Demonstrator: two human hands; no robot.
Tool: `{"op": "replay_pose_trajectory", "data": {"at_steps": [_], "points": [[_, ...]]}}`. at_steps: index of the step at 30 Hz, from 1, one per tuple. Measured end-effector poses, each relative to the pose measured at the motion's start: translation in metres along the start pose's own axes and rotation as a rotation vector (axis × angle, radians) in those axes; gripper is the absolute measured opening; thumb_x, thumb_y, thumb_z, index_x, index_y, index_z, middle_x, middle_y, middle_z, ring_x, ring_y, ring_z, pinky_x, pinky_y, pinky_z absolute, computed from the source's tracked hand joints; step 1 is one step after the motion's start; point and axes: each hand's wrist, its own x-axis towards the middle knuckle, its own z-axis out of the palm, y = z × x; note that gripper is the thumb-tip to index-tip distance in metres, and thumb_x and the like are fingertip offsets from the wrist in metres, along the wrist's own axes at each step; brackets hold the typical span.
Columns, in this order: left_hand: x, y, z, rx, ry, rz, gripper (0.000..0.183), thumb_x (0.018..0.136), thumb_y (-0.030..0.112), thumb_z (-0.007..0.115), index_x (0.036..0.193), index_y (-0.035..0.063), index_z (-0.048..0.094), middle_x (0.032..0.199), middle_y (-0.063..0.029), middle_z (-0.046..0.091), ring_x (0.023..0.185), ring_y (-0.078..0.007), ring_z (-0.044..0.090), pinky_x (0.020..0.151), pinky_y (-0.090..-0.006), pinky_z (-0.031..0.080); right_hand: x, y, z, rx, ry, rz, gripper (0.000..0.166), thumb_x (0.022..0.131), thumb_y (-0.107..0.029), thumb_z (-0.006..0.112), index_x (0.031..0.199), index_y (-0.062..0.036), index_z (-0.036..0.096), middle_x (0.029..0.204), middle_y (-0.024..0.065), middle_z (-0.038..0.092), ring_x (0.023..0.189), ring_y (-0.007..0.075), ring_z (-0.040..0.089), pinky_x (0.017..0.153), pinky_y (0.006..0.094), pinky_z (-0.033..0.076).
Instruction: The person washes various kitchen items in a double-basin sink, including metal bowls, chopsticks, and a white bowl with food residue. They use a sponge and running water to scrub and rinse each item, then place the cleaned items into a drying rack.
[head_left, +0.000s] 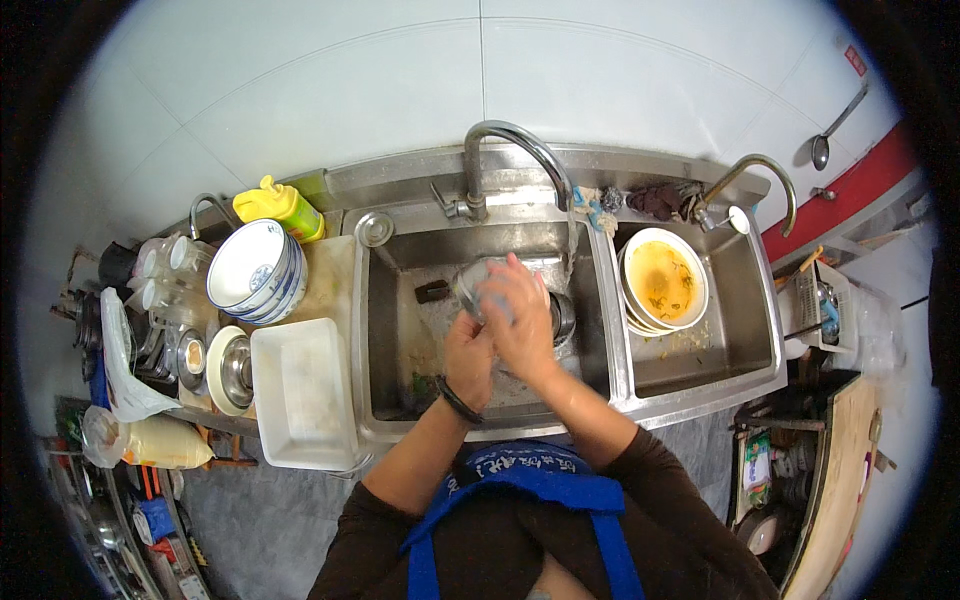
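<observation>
Over the middle basin of a stainless steel sink (390, 420), my left hand (470, 360) is closed on a clear vessel (469, 283), perhaps a glass. My right hand (519, 315) lies across the vessel with its fingers spread and blurred; whether it grips or only rubs it is unclear. Water runs from the curved faucet (517, 133) just right of my hands. Below them, partly hidden, are a round black item (562, 319) and a small dark object (433, 291).
The right basin holds stacked bowls, the top bowl (666, 277) containing orange liquid. To the left stand blue-and-white bowls (251, 266), a yellow jug (277, 210), a white plastic bin (300, 397) and clear cups (187, 255). A second faucet (757, 161) rises at right.
</observation>
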Motion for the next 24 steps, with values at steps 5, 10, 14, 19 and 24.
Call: {"op": "replay_pose_trajectory", "data": {"at_steps": [5,10,14,19,24], "points": [[-0.003,0.007,0.006,0.061,-0.223,-0.035,0.025,0.090,0.003,0.050,0.115,0.0020,0.052,0.108,-0.0056,0.059,0.096,-0.0134,0.055,0.081,-0.0269,0.046,0.020,0.091,-0.020,1.084,-0.265,1.057,0.031,0.096,-0.026,0.042,0.111,-0.0025,0.055,0.095,0.0053,0.059,0.083,0.0123,0.053,0.077,0.0265,0.044],[0.004,-0.022,-0.014,0.928,-0.073,0.034,0.008,0.083,0.008,0.059,0.083,0.0016,0.054,0.080,-0.0073,0.059,0.069,-0.0158,0.056,0.059,-0.0286,0.043,-0.065,0.083,0.032,0.482,0.013,0.721,0.042,0.095,-0.030,0.042,0.124,0.0011,0.042,0.116,0.0170,0.050,0.109,0.0253,0.047,0.096,0.0337,0.034],[0.003,-0.066,-0.041,1.271,-0.193,0.318,0.010,0.078,0.008,0.059,0.087,0.0035,0.057,0.084,-0.0163,0.059,0.079,-0.0379,0.057,0.066,-0.0436,0.046,-0.114,0.092,0.052,0.414,0.001,0.649,0.039,0.090,-0.018,0.052,0.123,0.0008,0.045,0.119,0.0181,0.051,0.110,0.0281,0.049,0.098,0.0352,0.035],[0.043,-0.110,-0.093,1.718,-0.320,-0.032,0.015,0.082,0.012,0.056,0.096,0.0083,0.058,0.097,-0.0130,0.059,0.086,-0.0353,0.059,0.071,-0.0461,0.048,-0.142,0.112,0.044,0.529,-0.214,0.770,0.029,0.086,-0.013,0.055,0.114,-0.0043,0.055,0.100,0.0104,0.059,0.091,0.0178,0.055,0.083,0.0303,0.043],[0.135,-0.134,-0.102,1.841,-0.236,-0.014,0.017,0.086,0.011,0.052,0.101,0.0093,0.059,0.103,-0.0138,0.057,0.089,-0.0349,0.059,0.075,-0.0455,0.048,-0.175,0.156,0.005,0.457,-0.238,1.179,0.030,0.086,-0.013,0.055,0.114,-0.0038,0.055,0.096,0.0104,0.062,0.085,0.0179,0.058,0.077,0.0298,0.045]]}}
